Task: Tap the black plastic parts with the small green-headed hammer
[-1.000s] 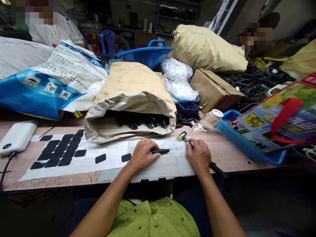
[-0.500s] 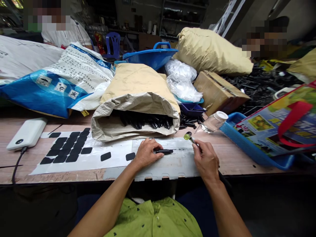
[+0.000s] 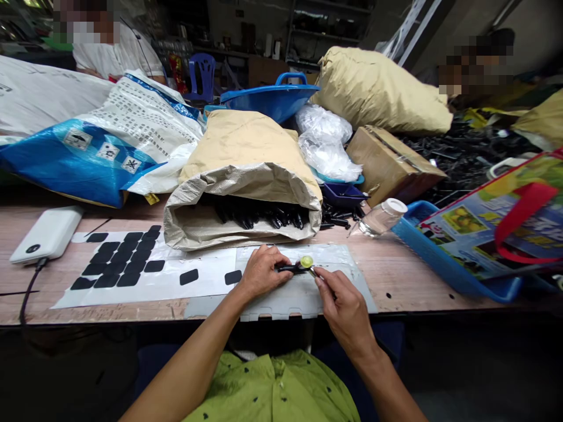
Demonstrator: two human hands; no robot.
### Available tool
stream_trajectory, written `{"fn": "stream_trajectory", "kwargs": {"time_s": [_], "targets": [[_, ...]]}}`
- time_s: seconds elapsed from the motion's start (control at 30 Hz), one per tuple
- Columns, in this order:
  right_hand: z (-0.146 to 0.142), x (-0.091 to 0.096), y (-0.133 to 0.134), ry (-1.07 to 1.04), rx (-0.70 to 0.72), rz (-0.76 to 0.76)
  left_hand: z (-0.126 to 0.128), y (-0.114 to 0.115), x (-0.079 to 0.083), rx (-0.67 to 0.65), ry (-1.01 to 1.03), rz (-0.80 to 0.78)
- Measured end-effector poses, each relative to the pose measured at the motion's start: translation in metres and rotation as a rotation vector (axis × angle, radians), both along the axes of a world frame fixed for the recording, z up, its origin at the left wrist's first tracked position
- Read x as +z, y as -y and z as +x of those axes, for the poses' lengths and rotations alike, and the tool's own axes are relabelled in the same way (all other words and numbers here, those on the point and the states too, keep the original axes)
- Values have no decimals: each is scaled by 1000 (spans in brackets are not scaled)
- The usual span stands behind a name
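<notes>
My left hand [image 3: 265, 271] rests on the grey sheet [image 3: 281, 302], fingers closed on a slim black pen-like piece [image 3: 287, 268] that lies sideways. In my right hand [image 3: 345, 305] is the thin metal handle of a small hammer with a round yellow-green head [image 3: 307, 261]. That head is over the right end of the black piece, and I cannot tell whether they touch. Behind the hands, a tan paper sack [image 3: 259, 140] lies with its mouth toward me. Several black pieces [image 3: 250, 215] of a similar kind show inside it.
Left of the sheet, black rounded patches [image 3: 118, 258] lie on white paper, near a white power bank [image 3: 47, 234] with a cable. On the right are a clear bottle [image 3: 382, 217] and a blue tray [image 3: 457, 275] under a printed bag. Two people are across the table.
My right hand has moved left and brought the hammer head from the right side over to the black piece. My left hand holds the piece in the same place.
</notes>
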State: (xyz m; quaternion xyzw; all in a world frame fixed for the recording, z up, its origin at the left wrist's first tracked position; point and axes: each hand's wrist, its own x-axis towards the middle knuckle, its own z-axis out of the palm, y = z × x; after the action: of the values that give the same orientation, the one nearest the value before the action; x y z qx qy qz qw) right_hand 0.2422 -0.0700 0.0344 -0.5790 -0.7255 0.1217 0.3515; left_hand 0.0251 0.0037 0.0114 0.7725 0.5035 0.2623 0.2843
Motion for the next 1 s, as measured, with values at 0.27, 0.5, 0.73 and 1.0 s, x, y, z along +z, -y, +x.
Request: {"fn": "stream_trajectory", "kwargs": {"time_s": [0.27,0.5,0.73,1.0], "targets": [[-14,4,-1,15,30,23,0,1,0,-9,-13,13],[-4,3,-9,34,-10,21,1,0,-2,-8,-14,19],[55,-14,-47,293,-329,69,1,2,-1,-8,-13,21],[62,-41,-60,406,-396,103,-1,-1,1,-38,15,24]]}}
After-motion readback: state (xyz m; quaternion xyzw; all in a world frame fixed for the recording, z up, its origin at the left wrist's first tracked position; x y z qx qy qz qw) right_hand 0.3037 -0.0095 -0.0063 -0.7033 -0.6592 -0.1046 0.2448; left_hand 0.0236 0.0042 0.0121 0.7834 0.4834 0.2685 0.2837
